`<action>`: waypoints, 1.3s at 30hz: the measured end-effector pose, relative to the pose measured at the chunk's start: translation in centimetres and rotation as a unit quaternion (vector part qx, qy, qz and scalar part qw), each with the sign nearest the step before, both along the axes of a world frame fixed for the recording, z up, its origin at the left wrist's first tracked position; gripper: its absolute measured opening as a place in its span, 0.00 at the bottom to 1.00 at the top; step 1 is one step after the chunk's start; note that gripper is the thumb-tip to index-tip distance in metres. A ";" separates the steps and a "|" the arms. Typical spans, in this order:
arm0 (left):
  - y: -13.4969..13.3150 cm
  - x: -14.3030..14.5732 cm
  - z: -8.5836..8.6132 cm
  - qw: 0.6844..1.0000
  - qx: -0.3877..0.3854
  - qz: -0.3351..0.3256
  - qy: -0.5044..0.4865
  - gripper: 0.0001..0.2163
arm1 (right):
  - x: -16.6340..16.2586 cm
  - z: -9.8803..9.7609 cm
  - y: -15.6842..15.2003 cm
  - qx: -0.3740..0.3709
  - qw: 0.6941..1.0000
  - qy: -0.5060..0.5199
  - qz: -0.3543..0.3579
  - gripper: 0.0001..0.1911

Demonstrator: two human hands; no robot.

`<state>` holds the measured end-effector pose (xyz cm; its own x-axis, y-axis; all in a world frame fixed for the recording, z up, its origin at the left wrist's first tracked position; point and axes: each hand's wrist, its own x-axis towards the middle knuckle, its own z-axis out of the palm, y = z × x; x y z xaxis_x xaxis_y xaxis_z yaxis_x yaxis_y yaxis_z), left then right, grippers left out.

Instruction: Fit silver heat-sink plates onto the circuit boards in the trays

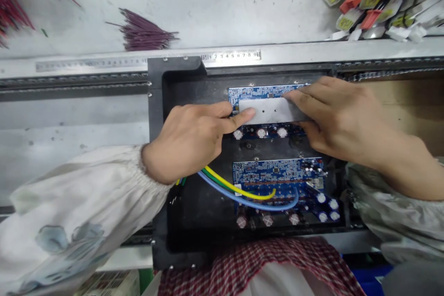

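Note:
A flat silver metal plate (268,110) with two small holes lies over the upper blue circuit board (255,91) inside a black tray (156,115). My left hand (196,136) is closed at the plate's left end, one fingertip pressing its top and another finger at the board's left edge. The plate's right end is gripped between the thumb and fingers of my right hand (350,122), which cover that end. Below it in the tray sits a second blue circuit board (263,173), with a yellow wire (243,189) and a blue wire (249,204) curving onto it.
A bundle of purple wires (145,32) lies on the bench behind a metal rail with a ruler strip (232,55). Red and white connectors (378,0) are heaped at the far right. Red wires (12,7) lie at the far left. Roller chain (388,73) runs beside the tray.

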<state>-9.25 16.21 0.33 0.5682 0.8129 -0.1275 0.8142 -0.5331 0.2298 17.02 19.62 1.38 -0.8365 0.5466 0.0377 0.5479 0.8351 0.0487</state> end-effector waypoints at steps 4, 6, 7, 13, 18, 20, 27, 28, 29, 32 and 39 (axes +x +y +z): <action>-0.1 0.0 0.0 1.000 0.003 -0.007 0.017 0.28 | -0.1 0.1 -0.4 -0.019 0.999 -0.005 -0.049 0.21; -0.1 0.0 0.0 1.000 0.005 -0.006 0.025 0.28 | -0.4 0.2 -0.6 -0.027 0.997 -0.011 -0.065 0.20; -0.1 0.0 0.0 1.000 0.007 -0.008 0.026 0.28 | -0.5 0.3 -0.8 -0.029 0.997 -0.014 -0.071 0.20; -0.2 -0.2 0.0 1.000 0.015 -0.014 0.016 0.28 | -1.0 0.6 -1.1 -0.015 0.996 -0.040 -0.080 0.18; -0.1 -0.1 -0.1 0.999 0.033 -0.016 0.019 0.28 | -0.7 0.3 -0.6 -0.020 0.996 -0.032 -0.081 0.19; -0.1 0.0 -0.1 0.999 0.038 -0.015 0.023 0.28 | -0.7 0.1 -0.5 -0.015 0.996 -0.035 -0.084 0.20; 0.1 0.1 -0.1 0.998 0.061 -0.019 0.009 0.27 | -0.9 0.0 0.0 -0.058 0.994 -0.029 -0.084 0.20; 0.2 0.1 -0.1 0.998 0.061 -0.019 0.010 0.27 | -0.8 0.0 0.0 -0.060 0.994 -0.023 -0.087 0.21; 0.2 0.1 -0.2 0.998 0.061 -0.021 0.009 0.27 | -0.8 0.0 0.1 -0.062 0.994 -0.019 -0.084 0.21; 0.2 0.0 -0.2 0.998 0.059 -0.026 0.005 0.27 | -0.5 -0.1 0.1 -0.070 0.995 -0.008 -0.067 0.22; -0.1 -0.1 -0.4 0.992 0.111 -0.057 -0.026 0.25 | -0.3 -0.5 0.1 -0.096 0.992 0.017 -0.081 0.24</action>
